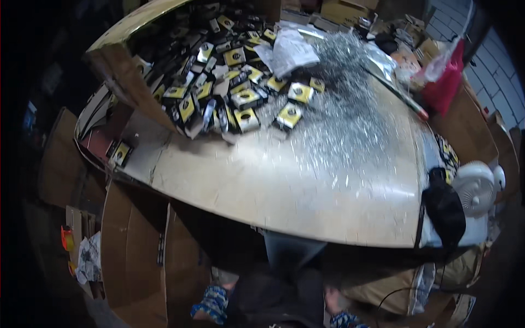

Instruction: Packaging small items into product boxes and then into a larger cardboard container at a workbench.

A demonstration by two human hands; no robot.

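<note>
At the lower edge my left hand (229,286) shows only as a sliver beyond a blue patterned sleeve (213,304). It lies against the dark cloth (276,300) over my lap, its fingers hidden. My right hand (332,299) is on the other side of that cloth, low beside it, and its fingers are too dim to make out. Both hands are below the front edge of the pale worktable (246,186). On the table a heap of small yellow, black and white boxes (235,57) spills from a tipped cardboard carton (112,71). Beside them spreads a pile of thin silvery metal pieces (355,126).
A white fan (474,188) and a black bag-like thing (444,210) stand at the right. Behind them hangs a pink bag (444,87). An open cardboard box (131,251) is at the lower left. Crumpled white plastic (290,52) lies on the heap.
</note>
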